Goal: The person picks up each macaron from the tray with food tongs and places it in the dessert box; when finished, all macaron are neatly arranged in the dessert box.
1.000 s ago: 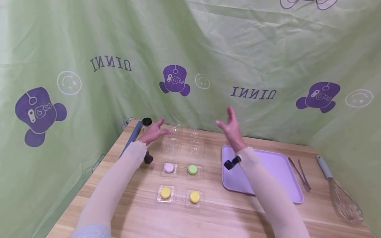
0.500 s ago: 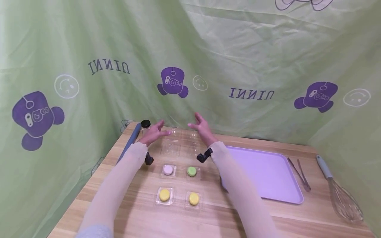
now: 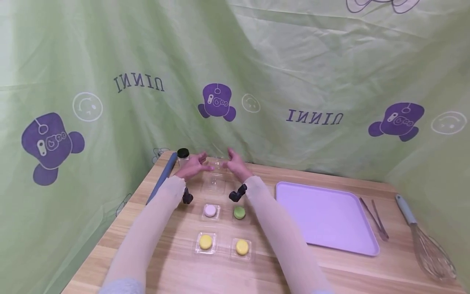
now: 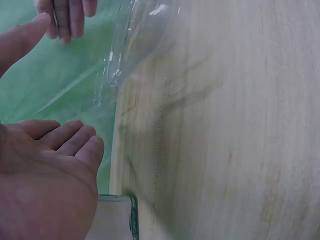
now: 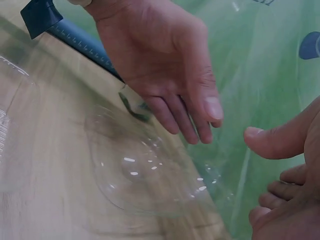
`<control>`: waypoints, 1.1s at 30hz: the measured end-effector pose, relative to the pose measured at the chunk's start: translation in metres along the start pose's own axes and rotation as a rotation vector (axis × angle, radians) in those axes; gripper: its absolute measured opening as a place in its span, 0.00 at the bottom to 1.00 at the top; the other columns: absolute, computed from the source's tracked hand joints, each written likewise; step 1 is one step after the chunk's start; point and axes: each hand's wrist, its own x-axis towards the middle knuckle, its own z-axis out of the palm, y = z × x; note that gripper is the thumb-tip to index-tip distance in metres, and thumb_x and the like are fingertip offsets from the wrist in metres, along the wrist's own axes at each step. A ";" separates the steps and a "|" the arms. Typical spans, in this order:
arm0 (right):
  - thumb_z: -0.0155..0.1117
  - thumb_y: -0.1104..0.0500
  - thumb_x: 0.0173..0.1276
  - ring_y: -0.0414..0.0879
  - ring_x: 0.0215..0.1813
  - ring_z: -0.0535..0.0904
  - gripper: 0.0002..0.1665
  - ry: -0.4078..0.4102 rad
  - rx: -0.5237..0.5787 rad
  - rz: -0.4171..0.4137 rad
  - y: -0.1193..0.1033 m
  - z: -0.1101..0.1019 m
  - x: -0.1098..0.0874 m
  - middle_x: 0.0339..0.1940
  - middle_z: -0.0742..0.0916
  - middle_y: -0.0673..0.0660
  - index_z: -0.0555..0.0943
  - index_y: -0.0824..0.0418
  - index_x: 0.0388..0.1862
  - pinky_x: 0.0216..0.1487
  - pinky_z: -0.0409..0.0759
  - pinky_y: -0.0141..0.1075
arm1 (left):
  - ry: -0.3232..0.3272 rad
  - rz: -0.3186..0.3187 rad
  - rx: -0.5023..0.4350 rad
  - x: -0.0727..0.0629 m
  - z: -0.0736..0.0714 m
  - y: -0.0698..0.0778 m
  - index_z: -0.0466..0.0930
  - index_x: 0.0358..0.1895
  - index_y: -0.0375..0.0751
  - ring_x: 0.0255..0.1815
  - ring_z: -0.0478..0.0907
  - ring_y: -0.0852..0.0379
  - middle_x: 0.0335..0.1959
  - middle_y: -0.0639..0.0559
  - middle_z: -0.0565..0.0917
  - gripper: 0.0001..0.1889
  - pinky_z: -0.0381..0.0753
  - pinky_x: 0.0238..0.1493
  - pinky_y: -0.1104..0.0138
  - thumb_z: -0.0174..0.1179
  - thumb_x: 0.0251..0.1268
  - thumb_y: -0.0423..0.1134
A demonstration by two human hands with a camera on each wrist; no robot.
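Note:
At the back of the table, my left hand and right hand face each other, fingers relaxed and thumbs apart. Between them stands a clear plastic domed container; in the right wrist view this container lies just below the fingertips. Nothing is gripped. Nearer sits another clear plastic container. Closer still, a pink macaron, a green macaron, a yellow macaron and a second yellow macaron rest in separate clear trays. My right forearm partly overlaps the green one's tray.
A jar with a black lid stands beside my left hand, near a long blue bar along the left edge. To the right lie a purple tray, metal tongs and a whisk. A green curtain hangs behind the table.
My right hand has moved left and slightly down, from above the purple tray to beside the rear clear container. My left hand has stayed nearly in place.

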 end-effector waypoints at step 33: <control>0.64 0.66 0.63 0.60 0.86 0.44 0.59 -0.009 -0.002 0.167 0.011 0.018 0.010 0.86 0.49 0.60 0.41 0.54 0.85 0.86 0.46 0.55 | -0.078 -0.058 0.055 0.012 0.000 -0.010 0.44 0.81 0.31 0.83 0.53 0.38 0.83 0.36 0.51 0.50 0.53 0.84 0.48 0.65 0.65 0.48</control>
